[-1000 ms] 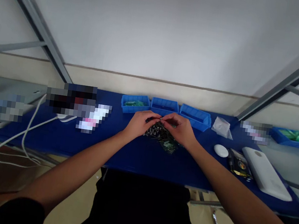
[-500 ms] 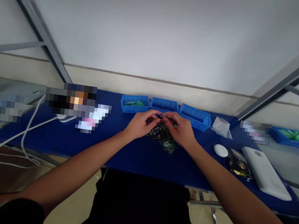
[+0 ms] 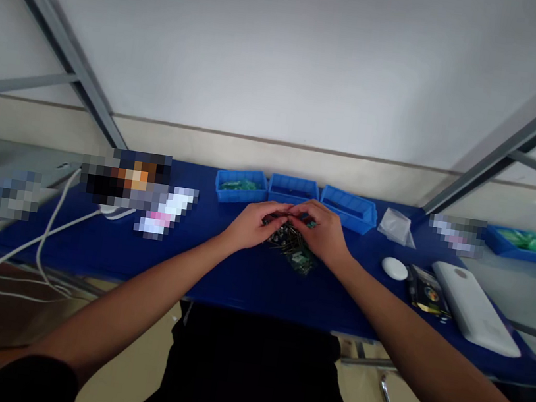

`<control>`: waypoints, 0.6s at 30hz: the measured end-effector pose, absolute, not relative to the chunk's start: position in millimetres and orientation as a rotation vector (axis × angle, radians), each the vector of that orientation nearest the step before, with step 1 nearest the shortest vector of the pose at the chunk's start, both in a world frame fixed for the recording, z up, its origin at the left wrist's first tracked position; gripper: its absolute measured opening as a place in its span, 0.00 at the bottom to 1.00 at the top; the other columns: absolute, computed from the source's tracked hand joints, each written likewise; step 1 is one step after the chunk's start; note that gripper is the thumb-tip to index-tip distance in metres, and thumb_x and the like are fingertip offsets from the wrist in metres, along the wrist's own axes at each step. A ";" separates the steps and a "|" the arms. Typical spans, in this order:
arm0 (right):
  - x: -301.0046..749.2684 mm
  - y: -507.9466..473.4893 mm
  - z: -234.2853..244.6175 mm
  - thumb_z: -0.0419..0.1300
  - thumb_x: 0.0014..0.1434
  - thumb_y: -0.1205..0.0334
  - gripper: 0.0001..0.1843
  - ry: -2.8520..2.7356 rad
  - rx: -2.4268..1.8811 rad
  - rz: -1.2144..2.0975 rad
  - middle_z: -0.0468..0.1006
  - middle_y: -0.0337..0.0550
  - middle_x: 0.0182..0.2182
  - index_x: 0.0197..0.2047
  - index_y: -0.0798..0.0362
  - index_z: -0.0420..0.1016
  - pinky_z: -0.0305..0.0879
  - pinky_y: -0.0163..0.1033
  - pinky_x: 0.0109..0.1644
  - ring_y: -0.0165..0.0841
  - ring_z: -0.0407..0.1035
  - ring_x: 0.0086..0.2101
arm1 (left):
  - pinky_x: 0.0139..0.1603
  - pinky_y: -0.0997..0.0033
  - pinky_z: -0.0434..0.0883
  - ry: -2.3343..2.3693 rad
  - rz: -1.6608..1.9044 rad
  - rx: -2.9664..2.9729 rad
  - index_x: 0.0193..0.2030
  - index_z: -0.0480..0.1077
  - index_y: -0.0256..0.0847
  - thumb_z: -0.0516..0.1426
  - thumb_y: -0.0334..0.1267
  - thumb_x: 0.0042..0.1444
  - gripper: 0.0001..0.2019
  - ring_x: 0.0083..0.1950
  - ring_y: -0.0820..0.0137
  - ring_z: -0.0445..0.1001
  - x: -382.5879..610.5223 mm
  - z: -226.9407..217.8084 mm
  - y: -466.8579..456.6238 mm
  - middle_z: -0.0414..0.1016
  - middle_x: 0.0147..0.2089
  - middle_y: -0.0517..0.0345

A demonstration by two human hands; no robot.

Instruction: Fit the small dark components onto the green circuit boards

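My left hand (image 3: 253, 224) and my right hand (image 3: 322, 232) meet fingertip to fingertip over a heap of small dark electronic parts (image 3: 283, 236) on the blue table (image 3: 219, 267). Both hands have their fingers pinched together on something tiny between them that I cannot make out. A small green circuit board (image 3: 303, 260) lies at the near edge of the heap, just below my right hand. Behind my hands stand three blue bins (image 3: 294, 189) in a row; the left bin (image 3: 240, 186) holds green pieces.
A white oval puck (image 3: 394, 269), a dark packet (image 3: 427, 294) and a long white device (image 3: 475, 308) lie to the right. A clear plastic bag (image 3: 395, 225) sits behind them. White cables (image 3: 44, 233) hang off the left edge. Another blue bin (image 3: 531, 246) stands far right.
My hands stay over the heap; the fingertips have shifted slightly and closed together. Nothing else on the table has moved.
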State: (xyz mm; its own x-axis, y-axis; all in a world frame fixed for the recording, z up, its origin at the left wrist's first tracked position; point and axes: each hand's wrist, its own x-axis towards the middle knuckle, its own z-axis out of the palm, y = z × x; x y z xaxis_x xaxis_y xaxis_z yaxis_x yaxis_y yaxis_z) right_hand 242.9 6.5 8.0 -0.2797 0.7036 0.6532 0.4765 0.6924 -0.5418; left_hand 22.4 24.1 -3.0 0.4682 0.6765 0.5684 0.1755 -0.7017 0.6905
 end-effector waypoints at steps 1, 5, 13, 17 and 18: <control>242.5 6.3 7.7 0.66 0.69 0.61 0.02 -1.952 -0.901 0.302 0.83 0.43 0.41 0.45 0.47 0.81 0.79 0.44 0.41 0.36 0.79 0.38 | 0.51 0.61 0.84 0.727 1.197 2.147 0.61 0.79 0.43 0.60 0.39 0.70 0.15 0.51 0.62 0.86 21.9 -2.7 24.5 0.85 0.56 0.49; 240.4 4.0 8.8 0.63 0.71 0.61 0.07 -2.000 -0.857 0.294 0.83 0.43 0.46 0.49 0.45 0.82 0.79 0.44 0.43 0.34 0.79 0.38 | 0.53 0.59 0.83 0.826 1.255 2.128 0.57 0.81 0.46 0.61 0.37 0.70 0.12 0.50 0.63 0.86 19.0 -1.5 27.6 0.86 0.52 0.51; 240.1 2.1 13.0 0.62 0.71 0.61 0.09 -1.924 -0.883 0.302 0.80 0.46 0.48 0.52 0.45 0.80 0.80 0.44 0.42 0.36 0.78 0.42 | 0.55 0.57 0.81 0.845 1.275 2.145 0.55 0.82 0.48 0.63 0.40 0.69 0.10 0.51 0.64 0.83 16.1 -2.7 30.8 0.85 0.52 0.52; 239.2 2.8 12.3 0.61 0.72 0.61 0.08 -1.966 -0.881 0.307 0.81 0.46 0.47 0.51 0.46 0.79 0.81 0.45 0.46 0.37 0.79 0.43 | 0.54 0.60 0.81 0.846 1.236 2.015 0.57 0.76 0.44 0.63 0.43 0.70 0.12 0.48 0.65 0.85 18.3 -2.3 27.2 0.85 0.48 0.53; 239.0 3.1 11.7 0.61 0.71 0.61 0.07 -1.976 -0.884 0.302 0.81 0.45 0.45 0.50 0.46 0.79 0.80 0.45 0.46 0.37 0.79 0.42 | 0.54 0.60 0.81 0.840 1.236 2.012 0.56 0.75 0.43 0.63 0.43 0.70 0.12 0.48 0.65 0.85 18.7 -1.9 26.4 0.86 0.47 0.53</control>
